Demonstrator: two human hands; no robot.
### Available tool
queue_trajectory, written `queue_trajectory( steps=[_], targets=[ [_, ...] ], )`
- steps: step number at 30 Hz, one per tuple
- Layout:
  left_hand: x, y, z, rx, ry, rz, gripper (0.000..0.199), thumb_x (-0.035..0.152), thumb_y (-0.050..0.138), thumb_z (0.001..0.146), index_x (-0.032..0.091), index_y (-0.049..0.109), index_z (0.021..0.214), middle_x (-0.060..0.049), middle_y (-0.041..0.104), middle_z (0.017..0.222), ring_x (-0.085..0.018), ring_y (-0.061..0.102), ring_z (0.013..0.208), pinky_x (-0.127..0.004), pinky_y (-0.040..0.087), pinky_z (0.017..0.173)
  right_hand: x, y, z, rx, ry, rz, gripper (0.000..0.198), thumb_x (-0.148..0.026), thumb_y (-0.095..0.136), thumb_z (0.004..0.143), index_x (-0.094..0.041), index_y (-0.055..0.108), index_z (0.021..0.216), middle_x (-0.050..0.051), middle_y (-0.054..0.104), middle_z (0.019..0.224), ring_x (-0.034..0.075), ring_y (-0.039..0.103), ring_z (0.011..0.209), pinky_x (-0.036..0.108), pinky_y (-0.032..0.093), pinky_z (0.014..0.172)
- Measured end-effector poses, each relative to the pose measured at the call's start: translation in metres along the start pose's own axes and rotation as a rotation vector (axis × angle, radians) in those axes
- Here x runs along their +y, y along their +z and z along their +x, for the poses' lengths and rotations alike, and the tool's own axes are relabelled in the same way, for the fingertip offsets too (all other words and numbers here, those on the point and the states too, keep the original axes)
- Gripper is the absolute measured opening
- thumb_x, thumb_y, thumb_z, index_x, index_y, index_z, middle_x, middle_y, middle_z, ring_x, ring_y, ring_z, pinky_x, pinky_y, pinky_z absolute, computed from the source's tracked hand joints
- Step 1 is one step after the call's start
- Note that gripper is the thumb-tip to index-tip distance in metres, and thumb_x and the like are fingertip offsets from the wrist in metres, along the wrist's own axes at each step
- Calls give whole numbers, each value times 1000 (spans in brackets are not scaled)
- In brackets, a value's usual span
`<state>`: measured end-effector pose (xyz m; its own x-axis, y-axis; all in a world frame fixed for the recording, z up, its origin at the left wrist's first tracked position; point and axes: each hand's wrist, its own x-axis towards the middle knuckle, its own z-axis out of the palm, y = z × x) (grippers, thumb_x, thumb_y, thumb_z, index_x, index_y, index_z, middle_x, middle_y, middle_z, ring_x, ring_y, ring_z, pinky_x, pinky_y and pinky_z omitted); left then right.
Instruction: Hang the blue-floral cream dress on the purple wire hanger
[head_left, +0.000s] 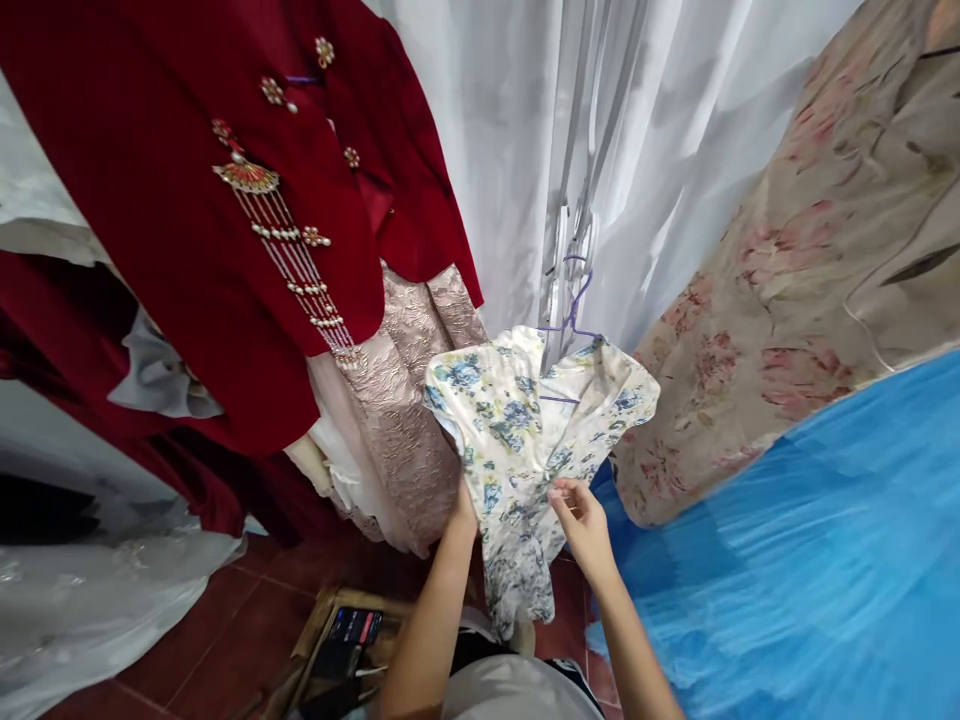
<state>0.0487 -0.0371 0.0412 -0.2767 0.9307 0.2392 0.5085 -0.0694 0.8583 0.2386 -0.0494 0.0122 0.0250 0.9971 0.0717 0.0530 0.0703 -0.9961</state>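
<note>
A white V-neck dress (517, 420) with blue and yellow-green flowers hangs in front of me on a purple wire hanger (576, 305). My right hand (583, 525) is at the front of its waist, thumb and fingertips pinched together on the cloth. At the dress's left side, my left hand (465, 505) reaches behind the fabric, so its fingers are hidden. The hanger's hook is up by several white metal hooks and rods (577, 215). Below the waist the skirt narrows and falls in folds toward my body.
To the left hang a red jacket (180, 250) with a beaded tassel and a pink brocade skirt (405, 430). On the right are a beige floral garment (720, 360) and blue tulle (810, 550). A wooden-framed box (322, 620) stands on red floor tiles (217, 620). Behind is a white curtain (487, 150).
</note>
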Motion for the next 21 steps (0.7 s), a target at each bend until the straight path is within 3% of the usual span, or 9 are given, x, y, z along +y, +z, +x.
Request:
queue_trajectory(
  steps=[3, 5, 7, 10, 13, 15, 16, 18, 21],
  targets=[
    [-24, 6, -13, -10, -148, -341, 52, 61, 54, 93, 14, 76, 98, -12, 77, 89, -25, 74, 87, -43, 59, 91, 13, 19, 17, 14, -14, -53, 45, -54, 71, 80, -18, 63, 106, 7, 70, 91, 20, 60, 70, 31, 48, 62],
    [-35, 9, -18, -35, -269, -611, 42, 54, 75, 79, 18, 77, 100, -12, 79, 98, -31, 74, 99, -45, 55, 98, 15, 28, 28, 26, -43, -79, 40, -54, 68, 81, -19, 61, 99, 7, 69, 87, 21, 60, 69, 31, 47, 63],
    [-42, 11, -18, -54, -317, -710, 50, 49, 85, 69, 18, 75, 106, -13, 77, 112, -34, 70, 113, -47, 50, 105, 15, 34, 36, 7, -70, -111, 36, -55, 66, 82, -20, 60, 84, 3, 65, 74, 19, 56, 65, 31, 45, 63],
    [-48, 8, -13, -11, -267, -639, 53, 52, 79, 75, 16, 69, 113, -15, 73, 119, -34, 65, 121, -46, 46, 109, 14, 37, 39, -26, -66, -97, 39, -58, 64, 81, -20, 57, 74, -1, 57, 63, 16, 49, 59, 29, 40, 60],
    [-54, 5, -14, 263, -131, -440, 54, 48, 70, 85, 18, 57, 128, -17, 63, 132, -30, 59, 127, -45, 44, 111, 12, 38, 30, -42, 6, 0, 42, -60, 66, 79, -20, 57, 70, -1, 55, 60, 15, 46, 55, 28, 37, 55],
    [-57, 7, -21, 406, 17, -283, 46, 41, 66, 88, 21, 55, 127, -16, 60, 132, -29, 56, 127, -45, 42, 111, 8, 39, 18, -60, 73, 72, 42, -59, 68, 76, -20, 56, 65, -1, 53, 56, 15, 44, 52, 28, 35, 52],
    [-57, 10, -26, 392, 97, -226, 39, 37, 64, 89, 21, 56, 124, -15, 60, 128, -28, 57, 124, -45, 43, 110, 5, 40, 12, -73, 108, 109, 41, -58, 68, 76, -20, 57, 64, -1, 53, 55, 15, 44, 51, 28, 35, 51],
    [-55, 20, -37, 209, 239, -180, 26, 29, 62, 89, 22, 61, 114, -13, 64, 116, -28, 60, 116, -44, 46, 105, -1, 42, 0, -102, 157, 171, 38, -55, 69, 75, -20, 59, 63, -1, 55, 54, 14, 43, 48, 28, 34, 49],
    [-47, 38, -48, -39, 304, -216, 17, 21, 58, 88, 23, 63, 105, -9, 67, 105, -26, 62, 105, -41, 49, 96, -11, 44, -14, -110, 160, 195, 37, -51, 71, 74, -20, 59, 58, 0, 58, 52, 13, 42, 44, 27, 32, 46]
  ],
)
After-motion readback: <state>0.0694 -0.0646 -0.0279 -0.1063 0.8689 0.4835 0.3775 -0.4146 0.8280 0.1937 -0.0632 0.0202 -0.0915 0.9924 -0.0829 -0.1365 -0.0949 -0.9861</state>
